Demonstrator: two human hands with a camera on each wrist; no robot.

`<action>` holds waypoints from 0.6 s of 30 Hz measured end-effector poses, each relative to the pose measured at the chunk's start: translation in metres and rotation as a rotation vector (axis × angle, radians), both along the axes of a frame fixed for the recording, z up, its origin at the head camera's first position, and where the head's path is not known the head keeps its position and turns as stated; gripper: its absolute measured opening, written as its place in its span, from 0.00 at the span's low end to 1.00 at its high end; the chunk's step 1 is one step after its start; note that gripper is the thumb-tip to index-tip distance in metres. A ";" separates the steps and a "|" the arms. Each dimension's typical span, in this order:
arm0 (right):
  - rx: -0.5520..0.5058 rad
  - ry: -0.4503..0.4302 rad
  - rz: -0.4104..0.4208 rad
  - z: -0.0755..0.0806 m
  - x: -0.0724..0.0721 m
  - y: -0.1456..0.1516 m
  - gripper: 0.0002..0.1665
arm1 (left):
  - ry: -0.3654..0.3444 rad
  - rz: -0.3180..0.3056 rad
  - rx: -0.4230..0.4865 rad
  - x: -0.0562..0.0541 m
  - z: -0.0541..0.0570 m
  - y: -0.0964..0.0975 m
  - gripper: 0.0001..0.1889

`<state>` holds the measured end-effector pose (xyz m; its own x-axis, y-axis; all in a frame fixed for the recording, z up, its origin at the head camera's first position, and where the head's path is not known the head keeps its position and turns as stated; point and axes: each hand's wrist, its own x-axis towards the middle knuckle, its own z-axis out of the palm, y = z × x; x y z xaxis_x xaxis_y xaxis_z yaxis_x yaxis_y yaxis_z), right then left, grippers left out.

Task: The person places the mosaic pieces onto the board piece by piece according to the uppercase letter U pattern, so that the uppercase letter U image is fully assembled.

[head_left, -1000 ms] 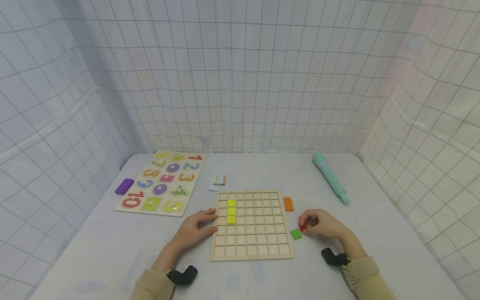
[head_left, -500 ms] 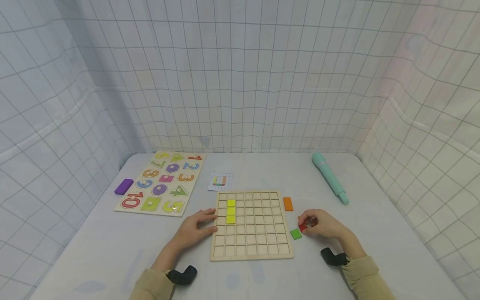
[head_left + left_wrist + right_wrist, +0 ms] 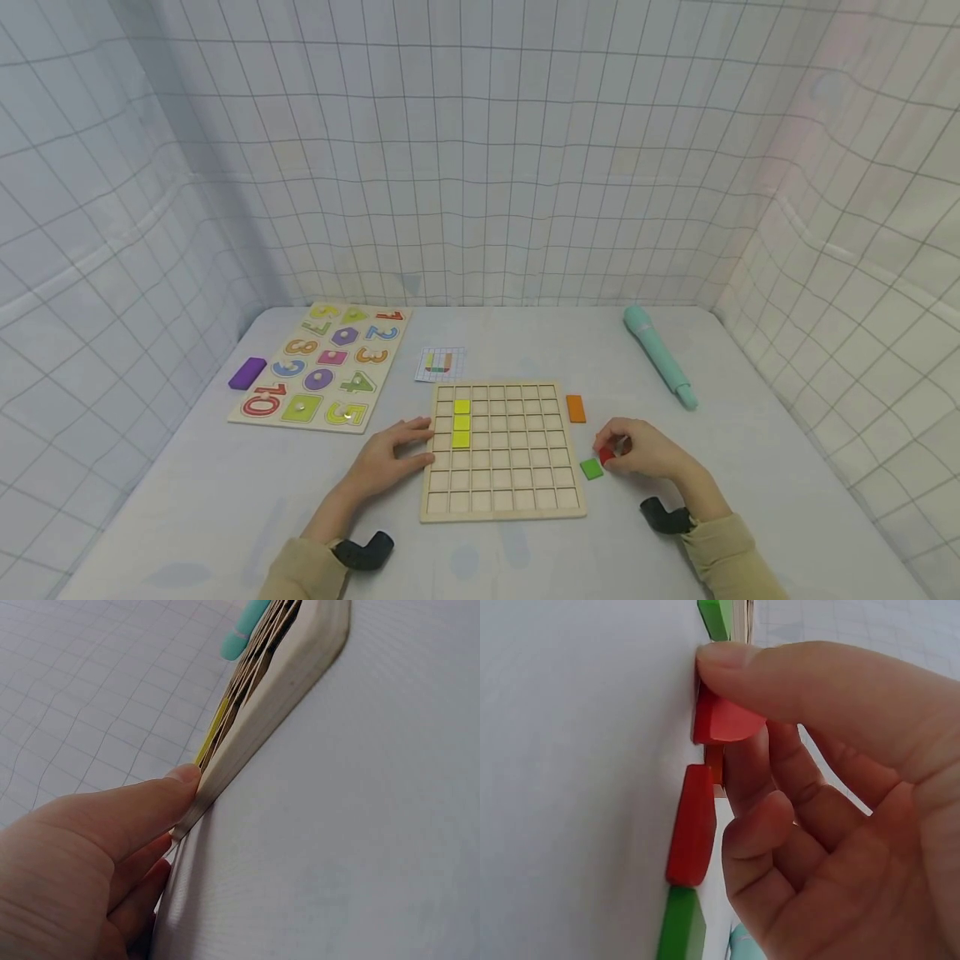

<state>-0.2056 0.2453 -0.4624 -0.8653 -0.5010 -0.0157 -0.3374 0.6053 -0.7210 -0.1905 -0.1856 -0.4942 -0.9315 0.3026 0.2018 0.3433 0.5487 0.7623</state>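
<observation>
My right hand pinches a red tile with a rounded edge between thumb and fingers, close over the table right of the board. A second red tile and a green tile lie by the fingers in the right wrist view. Another green tile rests between this hand and the board. My left hand touches the left edge of the wooden grid board, fingers extended and thumb tip at the rim. Three yellow squares form a column in the board's second column from the left.
An orange rectangular tile lies right of the board. Behind the board is a small pattern card. A number and shape puzzle and a purple block are at left; a teal rod lies back right.
The red tile in my right fingers has tipped slightly and shows a rounder outline. My left hand and the board stay where they were.
</observation>
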 end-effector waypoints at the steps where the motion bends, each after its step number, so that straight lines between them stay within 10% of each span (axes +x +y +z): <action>1: 0.002 -0.004 -0.006 0.000 0.000 0.000 0.12 | -0.001 0.001 0.000 0.000 0.000 0.000 0.22; 18: -0.047 -0.063 -0.136 0.002 -0.004 -0.003 0.07 | -0.008 0.005 -0.004 0.000 0.001 0.000 0.22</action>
<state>-0.2095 0.2423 -0.4605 -0.9232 -0.3809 -0.0511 -0.2080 0.6072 -0.7669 -0.1906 -0.1855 -0.4931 -0.9348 0.2985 0.1927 0.3341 0.5539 0.7626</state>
